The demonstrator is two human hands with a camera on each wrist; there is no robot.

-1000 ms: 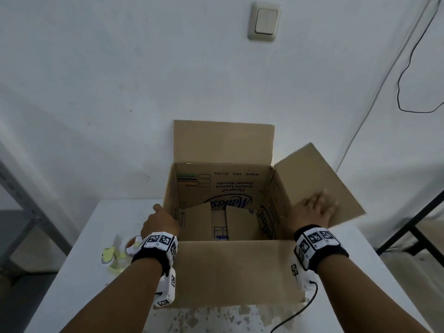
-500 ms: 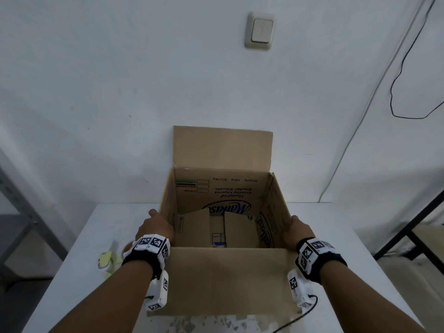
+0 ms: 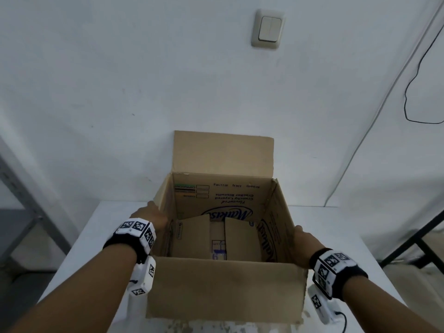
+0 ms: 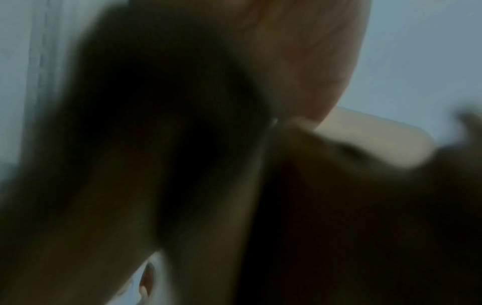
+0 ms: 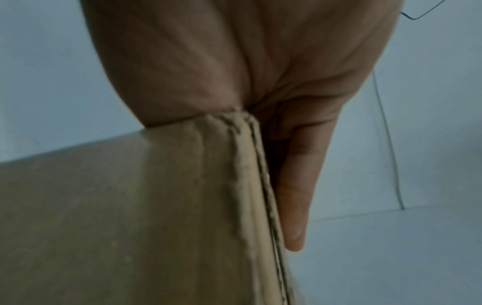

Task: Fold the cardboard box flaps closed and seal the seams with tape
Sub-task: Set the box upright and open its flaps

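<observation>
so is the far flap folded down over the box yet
No, the far flap stands upright above the open cardboard box.

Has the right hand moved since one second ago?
Yes. The right hand moved left, closing in against the right side of the brown cardboard box.

Left hand [image 3: 153, 218], right hand [image 3: 304, 246], seemingly against box [image 3: 223, 292].
</observation>
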